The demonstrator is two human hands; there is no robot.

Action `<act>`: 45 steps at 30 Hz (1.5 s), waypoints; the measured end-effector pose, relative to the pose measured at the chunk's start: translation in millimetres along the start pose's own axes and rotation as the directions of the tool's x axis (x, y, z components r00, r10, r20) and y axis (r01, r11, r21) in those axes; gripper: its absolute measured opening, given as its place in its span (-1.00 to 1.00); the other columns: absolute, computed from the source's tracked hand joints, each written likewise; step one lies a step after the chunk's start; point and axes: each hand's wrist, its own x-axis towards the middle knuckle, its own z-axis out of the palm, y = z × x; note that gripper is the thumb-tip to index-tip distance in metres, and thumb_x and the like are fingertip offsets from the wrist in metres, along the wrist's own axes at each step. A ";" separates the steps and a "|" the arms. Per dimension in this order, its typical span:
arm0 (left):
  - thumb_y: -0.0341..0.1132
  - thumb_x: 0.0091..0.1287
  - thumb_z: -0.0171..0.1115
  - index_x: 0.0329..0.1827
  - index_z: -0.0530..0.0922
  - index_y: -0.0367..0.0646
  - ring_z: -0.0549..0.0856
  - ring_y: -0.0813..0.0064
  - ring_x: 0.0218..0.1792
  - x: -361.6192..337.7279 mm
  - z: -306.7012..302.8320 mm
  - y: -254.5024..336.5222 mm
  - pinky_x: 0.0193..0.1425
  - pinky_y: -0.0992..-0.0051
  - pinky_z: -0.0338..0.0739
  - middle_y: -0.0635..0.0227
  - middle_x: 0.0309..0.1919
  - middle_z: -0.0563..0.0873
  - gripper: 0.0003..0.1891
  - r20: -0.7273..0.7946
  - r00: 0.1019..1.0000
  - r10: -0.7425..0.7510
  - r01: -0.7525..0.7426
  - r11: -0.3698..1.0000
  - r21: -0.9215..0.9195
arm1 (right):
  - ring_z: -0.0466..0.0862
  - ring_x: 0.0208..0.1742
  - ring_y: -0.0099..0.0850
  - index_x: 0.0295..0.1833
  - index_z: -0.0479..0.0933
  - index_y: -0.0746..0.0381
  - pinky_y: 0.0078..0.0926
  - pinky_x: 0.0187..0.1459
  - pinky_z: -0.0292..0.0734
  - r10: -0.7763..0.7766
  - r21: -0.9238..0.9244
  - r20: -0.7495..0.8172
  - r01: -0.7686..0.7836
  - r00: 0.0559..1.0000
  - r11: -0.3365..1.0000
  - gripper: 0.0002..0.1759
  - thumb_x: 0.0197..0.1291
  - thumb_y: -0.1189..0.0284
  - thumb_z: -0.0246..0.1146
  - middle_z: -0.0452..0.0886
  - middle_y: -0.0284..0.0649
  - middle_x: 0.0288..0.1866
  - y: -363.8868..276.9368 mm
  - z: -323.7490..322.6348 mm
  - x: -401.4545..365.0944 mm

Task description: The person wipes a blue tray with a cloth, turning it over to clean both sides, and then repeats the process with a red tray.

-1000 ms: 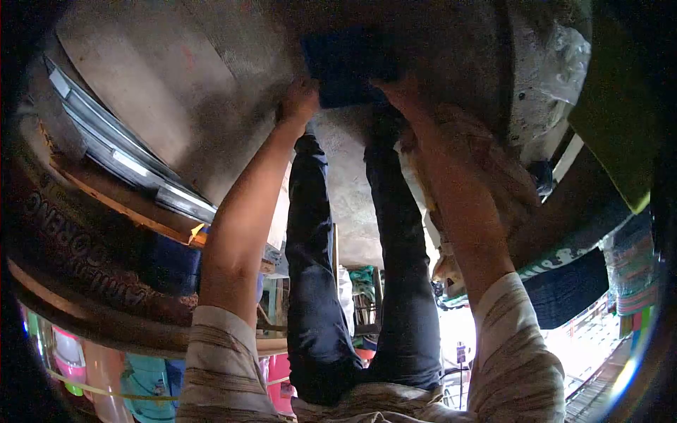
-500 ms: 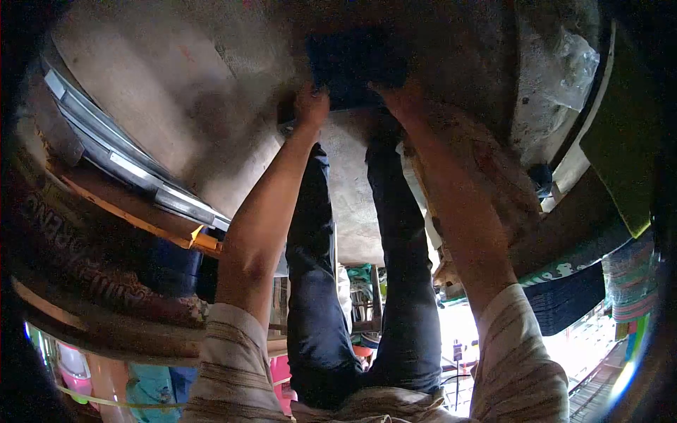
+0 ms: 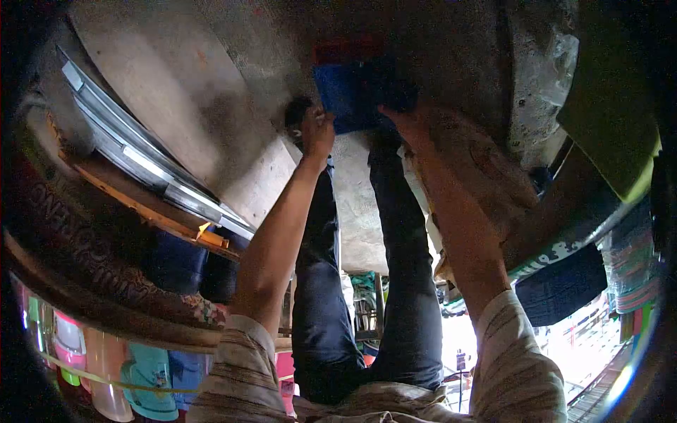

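Between my two hands is a flat blue piece (image 3: pixel 347 95) with a straight near edge, its right part lost in dark shadow. My left hand (image 3: pixel 319 132) has its fingers closed at the piece's near left corner. On the other side my right hand (image 3: pixel 405 123) grips the near right corner, its fingers mostly in shadow. A dim red strip (image 3: pixel 349 51) shows just beyond the blue piece. Close to my left hand lies a small dark rounded thing (image 3: pixel 296 113).
Long metal strips (image 3: pixel 144 158) and an orange-edged board (image 3: pixel 176 229) lie at the left. Crumpled clear plastic (image 3: pixel 560 70) is at the upper right, above a green-edged panel (image 3: pixel 620 155). Colourful plastic goods (image 3: pixel 151 381) stand at the lower left.
Both hands have drawn the blue piece slightly toward me; its left part now looks brighter. The red strip beyond it and the dark thing by my left hand show more clearly.
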 end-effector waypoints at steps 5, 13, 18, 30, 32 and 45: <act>0.00 0.74 0.14 0.24 0.57 -0.27 0.74 0.08 0.08 -80.8 -26.0 12.0 0.30 0.19 0.56 -0.02 0.02 0.76 -0.57 0.028 0.979 0.201 -0.203 0.960 0.195 | 0.21 0.79 0.08 0.78 0.07 0.32 -0.03 0.78 0.13 -0.115 -0.012 -0.016 0.115 0.993 0.993 0.46 -0.06 -0.05 0.77 0.19 0.16 0.79 22.8 -21.4 -44.9; 0.02 0.81 -0.02 0.37 0.44 -0.18 0.55 0.41 0.16 -273.6 -86.1 70.0 0.38 0.36 0.40 0.24 0.13 0.59 -0.57 -0.018 0.981 0.191 -0.191 0.981 -0.017 | 0.19 0.80 0.05 0.82 -0.03 0.27 -0.07 0.78 0.11 -0.221 0.072 0.313 0.209 0.924 0.975 0.54 -0.13 0.04 0.80 0.19 0.20 0.78 34.3 -84.7 -189.6; 0.13 0.72 0.10 0.53 0.44 -0.15 0.53 0.31 0.40 -335.3 -115.9 100.5 0.59 0.27 0.33 0.21 0.35 0.59 -0.41 0.035 0.997 0.064 -0.050 0.947 -0.317 | 0.81 0.26 -0.20 0.40 0.66 0.20 -0.14 0.35 0.68 -0.313 0.044 0.261 0.312 0.913 0.949 -0.20 0.06 0.15 0.73 0.84 -0.06 0.23 -24.1 -167.2 -300.1; 0.42 0.65 -0.08 0.61 0.50 -0.06 0.70 0.14 0.39 -542.5 -139.3 295.9 0.54 0.06 0.59 0.19 0.45 0.69 -0.20 0.738 0.674 0.033 0.317 0.889 -0.329 | 0.86 0.10 -0.19 0.21 0.76 0.21 -0.13 0.24 0.71 -0.453 0.274 -0.046 0.447 0.890 0.851 -0.39 0.08 0.16 0.68 0.88 -0.02 0.09 -88.5 -332.3 -541.0; 0.43 0.64 -0.11 0.60 0.51 -0.06 0.71 0.15 0.38 -567.2 -136.1 309.6 0.53 0.06 0.61 0.20 0.43 0.71 -0.18 0.737 0.675 0.043 0.268 0.916 -0.300 | 0.83 0.12 -0.33 0.28 0.73 0.24 -0.25 0.28 0.69 -0.409 0.255 -0.008 0.397 0.913 0.882 -0.37 0.13 0.24 0.70 0.88 -0.14 0.12 -88.8 -355.4 -571.4; 0.50 0.64 -0.20 0.66 0.44 -0.06 0.71 0.16 0.37 -678.1 -133.0 415.2 0.54 0.09 0.59 0.23 0.47 0.67 -0.11 0.706 0.635 0.313 -0.103 0.940 -0.325 | 0.72 0.10 -0.51 0.31 0.71 0.29 -0.36 0.24 0.63 -0.272 0.456 -0.784 0.815 0.558 0.356 -0.61 0.48 0.36 0.49 0.85 -0.29 0.13 -160.7 -417.9 -743.9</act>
